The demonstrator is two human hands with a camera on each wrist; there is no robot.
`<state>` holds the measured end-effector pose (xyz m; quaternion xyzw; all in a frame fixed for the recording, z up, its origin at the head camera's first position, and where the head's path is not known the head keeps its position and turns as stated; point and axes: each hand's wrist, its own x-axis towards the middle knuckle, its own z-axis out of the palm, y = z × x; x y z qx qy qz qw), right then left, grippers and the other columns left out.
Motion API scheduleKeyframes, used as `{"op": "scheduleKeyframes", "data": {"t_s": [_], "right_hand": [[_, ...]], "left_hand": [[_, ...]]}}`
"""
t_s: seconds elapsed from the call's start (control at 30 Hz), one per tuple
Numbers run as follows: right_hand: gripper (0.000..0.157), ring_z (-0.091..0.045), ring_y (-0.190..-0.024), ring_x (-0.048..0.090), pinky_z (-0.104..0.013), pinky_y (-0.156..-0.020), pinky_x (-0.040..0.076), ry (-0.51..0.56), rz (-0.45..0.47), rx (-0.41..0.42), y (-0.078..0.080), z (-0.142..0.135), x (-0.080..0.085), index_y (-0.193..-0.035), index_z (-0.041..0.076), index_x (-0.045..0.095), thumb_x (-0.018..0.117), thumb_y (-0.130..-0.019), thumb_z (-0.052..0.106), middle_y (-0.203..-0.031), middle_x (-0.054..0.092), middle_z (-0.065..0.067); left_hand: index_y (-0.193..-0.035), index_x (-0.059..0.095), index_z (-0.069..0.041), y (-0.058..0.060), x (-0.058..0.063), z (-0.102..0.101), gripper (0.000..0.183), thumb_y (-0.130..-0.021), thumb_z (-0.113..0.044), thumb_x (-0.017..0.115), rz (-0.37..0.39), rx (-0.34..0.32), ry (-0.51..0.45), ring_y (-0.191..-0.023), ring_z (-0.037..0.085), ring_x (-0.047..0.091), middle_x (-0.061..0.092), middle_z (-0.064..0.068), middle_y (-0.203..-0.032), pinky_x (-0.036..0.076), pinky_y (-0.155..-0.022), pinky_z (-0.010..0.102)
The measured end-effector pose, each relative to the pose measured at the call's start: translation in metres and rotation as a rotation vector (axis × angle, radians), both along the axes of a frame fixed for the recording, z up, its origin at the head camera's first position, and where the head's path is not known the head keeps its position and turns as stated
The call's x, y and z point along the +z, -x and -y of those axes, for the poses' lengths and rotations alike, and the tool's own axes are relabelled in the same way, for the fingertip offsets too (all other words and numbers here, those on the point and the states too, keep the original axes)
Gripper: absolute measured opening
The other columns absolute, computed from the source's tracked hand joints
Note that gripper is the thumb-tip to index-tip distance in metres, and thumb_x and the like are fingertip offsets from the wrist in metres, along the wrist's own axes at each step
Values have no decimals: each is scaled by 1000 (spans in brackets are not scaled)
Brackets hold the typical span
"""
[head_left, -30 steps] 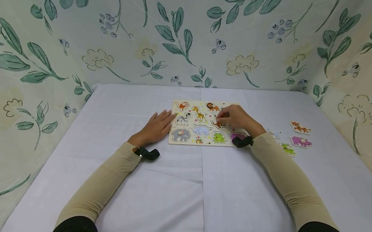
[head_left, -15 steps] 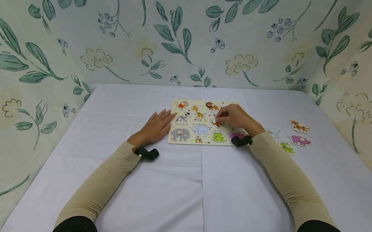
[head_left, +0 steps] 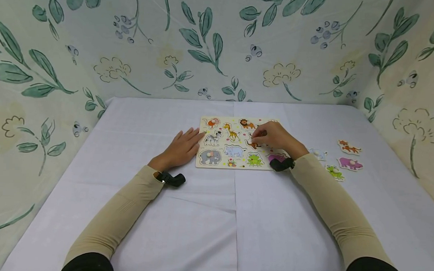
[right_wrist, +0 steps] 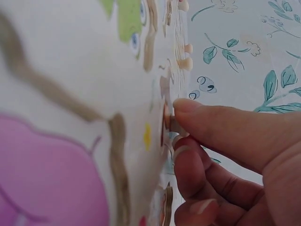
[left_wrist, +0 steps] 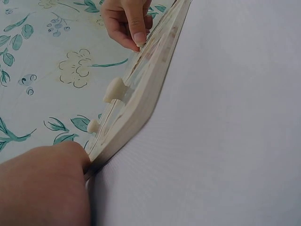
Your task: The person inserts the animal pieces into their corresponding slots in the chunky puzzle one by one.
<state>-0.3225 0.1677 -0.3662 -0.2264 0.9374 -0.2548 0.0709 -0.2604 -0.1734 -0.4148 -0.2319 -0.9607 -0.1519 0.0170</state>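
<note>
A wooden animal puzzle board (head_left: pixel 223 165) lies on the white cloth. My left hand (head_left: pixel 180 148) rests beside its left side, fingers extended with the tips at the edge. Over the right part of the board, my right hand (head_left: pixel 276 136) pinches the knob (right_wrist: pixel 175 124) of a brown animal puzzle piece (head_left: pixel 251 145) between thumb and forefinger. That piece sits at its spot on the board, partly hidden by the fingers. Zebra (head_left: pixel 213 139), giraffe (head_left: pixel 231 133) and elephant (head_left: pixel 210 157) are among the animals showing. In the left wrist view pale knobs (left_wrist: pixel 115 90) stand up from the board.
To the right of the board lie loose pieces: a tiger (head_left: pixel 349 148), a purple hippo (head_left: pixel 350 164), a green frog (head_left: pixel 335 172) and a pale blue animal (head_left: pixel 318 154) near the right sleeve. A leaf-patterned cloth (head_left: pixel 212 51) hangs behind the table.
</note>
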Motion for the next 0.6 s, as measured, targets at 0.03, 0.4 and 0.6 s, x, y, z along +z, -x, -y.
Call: {"op": "scheduleKeyframes", "data": {"t_s": [0.03, 0.4, 0.6], "right_hand": [[9, -22, -88, 50, -36, -75, 39, -1, 0, 2, 0, 0, 0, -92, 15, 76, 74, -86, 21, -96, 69, -3], [9, -23, -89, 51, -37, -79, 40, 11, -14, 8, -1, 1, 0, -91, 14, 76, 75, -86, 21, -95, 70, -3], [11, -23, -92, 49, -37, -80, 40, 4, 3, -8, -1, -1, 0, -93, 14, 75, 75, -86, 23, -96, 68, -4]], "left_hand": [[-154, 26, -18, 0, 0, 0, 52, -105, -31, 32, 1, 1, 1, -148, 26, 9, 18, 6, -160, 4, -117, 51], [-154, 26, -17, -1, 1, -1, 52, -105, -32, 31, -2, 7, 4, -148, 27, 9, 18, 6, -160, 4, -117, 51], [-154, 27, -17, -1, 1, -2, 52, -104, -31, 32, -5, 5, 1, -148, 27, 9, 19, 7, -160, 4, -117, 51]]}}
